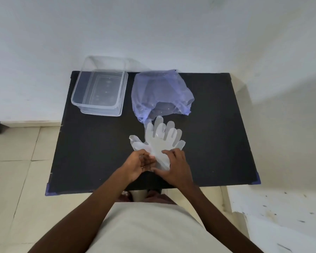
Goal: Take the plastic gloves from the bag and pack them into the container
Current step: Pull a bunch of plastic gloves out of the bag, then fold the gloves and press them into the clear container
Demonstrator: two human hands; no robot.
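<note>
Clear plastic gloves [160,139] lie stacked flat on the black table [91,152], fingers pointing away from me toward the bag. My left hand [140,166] grips the cuff end from the left. My right hand [175,167] presses on the cuff end from the right. A thin purple plastic bag [159,94] lies crumpled at the back middle, its mouth facing the gloves. The clear rectangular container [99,92] stands open at the back left, with nothing visible inside.
The table stands against a white wall. Its near corners carry purple caps [50,190]. A clear lid [106,63] leans behind the container against the wall. Tiled floor lies to the left, a white spotted surface to the right.
</note>
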